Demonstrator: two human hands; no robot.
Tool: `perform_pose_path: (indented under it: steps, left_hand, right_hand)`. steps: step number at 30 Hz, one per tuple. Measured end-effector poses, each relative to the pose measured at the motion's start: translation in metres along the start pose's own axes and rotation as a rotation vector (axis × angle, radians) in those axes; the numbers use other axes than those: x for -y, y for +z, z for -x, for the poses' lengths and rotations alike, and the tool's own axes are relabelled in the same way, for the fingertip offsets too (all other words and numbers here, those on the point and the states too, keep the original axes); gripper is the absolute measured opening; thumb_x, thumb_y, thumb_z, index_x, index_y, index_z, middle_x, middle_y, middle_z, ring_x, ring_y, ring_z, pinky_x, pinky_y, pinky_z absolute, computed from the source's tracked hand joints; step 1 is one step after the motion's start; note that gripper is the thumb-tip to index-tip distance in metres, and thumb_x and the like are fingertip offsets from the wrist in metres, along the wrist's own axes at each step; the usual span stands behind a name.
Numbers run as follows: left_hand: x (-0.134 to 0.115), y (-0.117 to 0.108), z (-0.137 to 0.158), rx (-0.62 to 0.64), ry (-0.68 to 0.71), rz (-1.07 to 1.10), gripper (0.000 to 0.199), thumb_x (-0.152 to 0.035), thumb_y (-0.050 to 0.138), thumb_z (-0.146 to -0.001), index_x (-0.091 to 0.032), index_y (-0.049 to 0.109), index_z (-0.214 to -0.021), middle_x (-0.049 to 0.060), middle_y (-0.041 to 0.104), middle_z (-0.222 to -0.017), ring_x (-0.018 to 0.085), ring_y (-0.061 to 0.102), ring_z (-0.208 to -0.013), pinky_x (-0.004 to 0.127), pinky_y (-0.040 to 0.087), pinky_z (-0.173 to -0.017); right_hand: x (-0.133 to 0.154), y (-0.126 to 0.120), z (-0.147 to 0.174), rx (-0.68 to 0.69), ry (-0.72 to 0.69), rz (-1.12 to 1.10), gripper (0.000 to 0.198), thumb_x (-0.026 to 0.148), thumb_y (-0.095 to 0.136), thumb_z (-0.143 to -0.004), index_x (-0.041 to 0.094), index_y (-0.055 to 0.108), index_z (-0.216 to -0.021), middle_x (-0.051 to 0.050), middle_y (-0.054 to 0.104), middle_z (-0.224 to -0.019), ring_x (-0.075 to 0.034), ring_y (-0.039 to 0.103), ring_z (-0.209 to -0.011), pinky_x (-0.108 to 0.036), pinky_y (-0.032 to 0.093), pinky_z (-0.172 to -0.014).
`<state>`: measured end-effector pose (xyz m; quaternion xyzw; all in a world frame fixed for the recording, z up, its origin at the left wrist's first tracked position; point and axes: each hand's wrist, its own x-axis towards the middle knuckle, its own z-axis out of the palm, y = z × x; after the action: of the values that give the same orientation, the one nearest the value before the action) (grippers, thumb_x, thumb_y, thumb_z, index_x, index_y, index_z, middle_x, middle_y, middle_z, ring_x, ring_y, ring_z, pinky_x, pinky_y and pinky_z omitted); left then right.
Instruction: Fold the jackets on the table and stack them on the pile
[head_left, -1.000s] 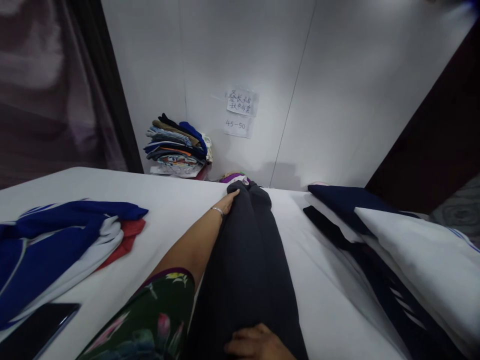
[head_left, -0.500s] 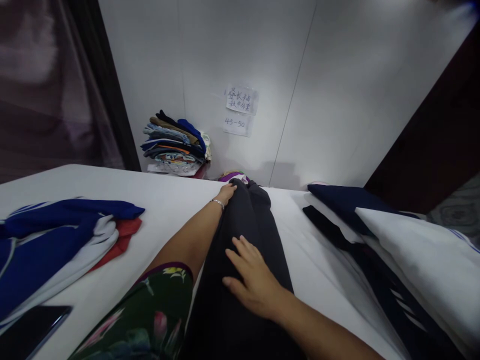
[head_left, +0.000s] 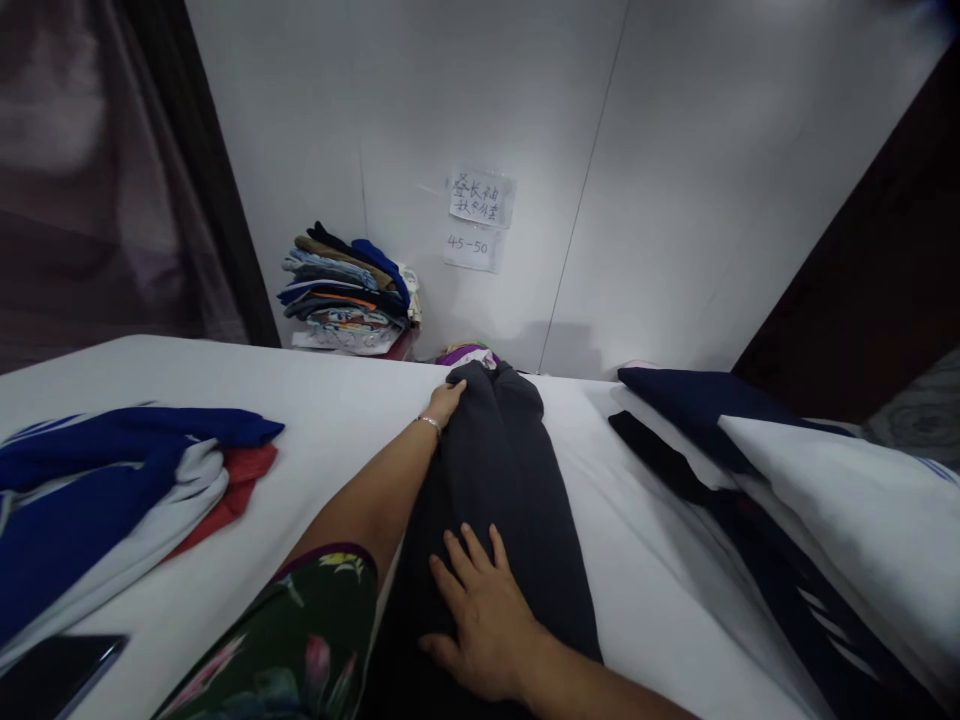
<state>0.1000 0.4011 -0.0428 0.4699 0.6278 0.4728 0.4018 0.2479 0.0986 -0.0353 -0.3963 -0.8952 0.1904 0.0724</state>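
Observation:
A long dark grey garment (head_left: 510, 480), folded into a narrow strip, stretches from the near edge of the view to the far side of the white table; its exact kind cannot be made out. My left hand (head_left: 445, 402) grips its far left corner, fingers closed on the cloth. Lower down, my right hand (head_left: 484, 610) lies palm down on the garment with its fingers spread. Behind the garment's far end a bit of purple cloth (head_left: 465, 354) peeks out.
Blue, white and red clothes (head_left: 112, 480) lie loosely at left, near a dark phone (head_left: 60, 675). A stack of folded clothes (head_left: 349, 285) stands at the wall. On the right are navy and white garments (head_left: 840, 490). Handwritten paper signs (head_left: 480, 200) hang above the white table (head_left: 360, 385).
My right hand has slid down the garment toward me, fingers still spread. My left hand stays at the far left corner, a little lower in the view.

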Motion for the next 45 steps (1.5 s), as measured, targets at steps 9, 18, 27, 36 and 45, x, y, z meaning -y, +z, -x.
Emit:
perform_pose_path:
  steps: [9,18,27,36,45]
  left_hand:
    - [-0.012,0.005,0.033,0.066,0.347,-0.507,0.065,-0.044,0.056,-0.084,-0.022,0.038,-0.142,0.008,0.023,-0.156,0.026,0.021,-0.142,0.038,0.016,-0.115]
    - [0.01,0.0,0.028,0.178,0.173,-0.826,0.064,-0.063,0.045,-0.081,-0.023,0.055,-0.131,0.018,0.038,-0.147,0.042,0.035,-0.133,0.061,0.026,-0.105]
    - [0.0,0.022,0.065,0.273,0.404,-1.041,0.073,-0.063,0.024,-0.088,-0.023,0.021,-0.15,0.012,0.01,-0.158,0.031,0.01,-0.144,0.058,0.007,-0.112]
    - [0.001,0.047,0.07,0.443,0.359,-1.032,0.063,-0.057,0.039,-0.087,-0.026,0.04,-0.141,0.012,0.025,-0.154,0.034,0.022,-0.141,0.063,0.014,-0.108]
    - [0.011,-0.016,0.152,0.147,0.45,-0.823,0.044,-0.036,0.047,-0.089,-0.015,0.054,-0.127,0.013,0.043,-0.145,0.025,0.036,-0.134,0.038,0.025,-0.111]
  right_hand:
    - [0.0,0.004,0.001,-0.036,-0.012,0.029,0.067,0.053,0.042,-0.091,0.017,0.03,-0.147,-0.015,0.018,-0.155,-0.033,0.006,-0.144,-0.061,0.002,-0.113]
    - [0.0,0.0,0.002,-0.028,-0.022,0.018,0.067,0.052,0.042,-0.092,0.018,0.028,-0.147,-0.014,0.018,-0.155,-0.032,0.007,-0.144,-0.061,0.003,-0.113]
    - [-0.004,0.009,0.0,-0.062,-0.025,-0.007,0.067,0.054,0.04,-0.092,0.017,0.029,-0.147,-0.015,0.019,-0.155,-0.033,0.006,-0.144,-0.061,-0.001,-0.113]
    - [-0.003,0.009,0.0,-0.074,-0.013,-0.055,0.072,0.062,0.04,-0.089,0.022,0.027,-0.148,-0.013,0.021,-0.155,-0.032,0.007,-0.144,-0.06,-0.003,-0.112]
    - [-0.008,0.021,-0.002,-0.097,-0.017,0.039,0.072,0.062,0.041,-0.089,0.018,0.033,-0.145,-0.014,0.025,-0.154,-0.031,0.01,-0.144,-0.057,-0.001,-0.113]
